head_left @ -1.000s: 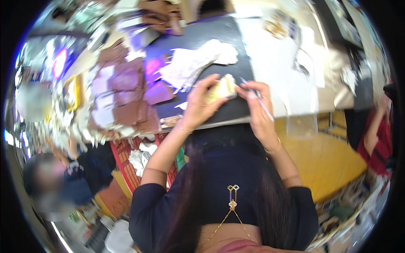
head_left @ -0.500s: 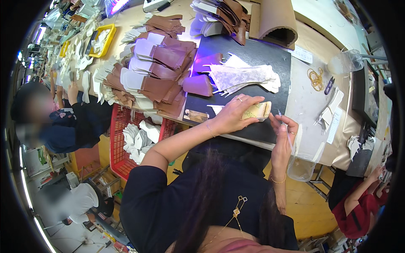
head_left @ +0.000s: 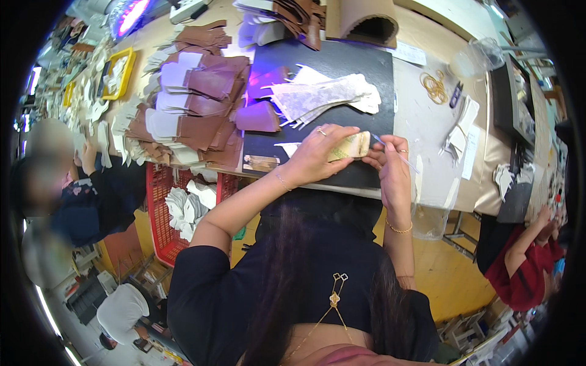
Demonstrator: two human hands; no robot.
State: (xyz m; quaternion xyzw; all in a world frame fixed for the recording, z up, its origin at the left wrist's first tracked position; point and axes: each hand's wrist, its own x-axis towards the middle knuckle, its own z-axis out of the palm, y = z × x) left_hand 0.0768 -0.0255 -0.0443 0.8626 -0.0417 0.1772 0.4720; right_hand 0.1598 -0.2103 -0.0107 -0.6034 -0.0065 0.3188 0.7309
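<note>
My left hand [head_left: 318, 152] is closed around a small pale yellow piece [head_left: 351, 147] with a greenish pattern and a brown mark near its right end. I cannot tell what kind of piece it is. In my right hand [head_left: 394, 174] is a thin, pale, stick-like tool [head_left: 410, 163], pinched between the fingers. Its tip is close to the right end of the yellow piece; whether they touch is unclear. Both hands are over the near part of a black mat [head_left: 351, 179]. Beyond them lies a stack of white cut pieces [head_left: 332, 94], beside a brown leather piece [head_left: 257, 118].
Bundles of brown and white pieces [head_left: 204, 104] cover the table at left. A red basket [head_left: 160, 213] with white pieces stands below the edge. To the right are yellow rubber bands [head_left: 434, 88], thread snips [head_left: 456, 94] and a clear plastic bag [head_left: 430, 221]. Co-workers sit on both sides.
The tool in my right hand has swung from steep to a flatter slant, its tip now nearer the yellow piece's end. My left hand keeps its hold. The whole view has shifted.
</note>
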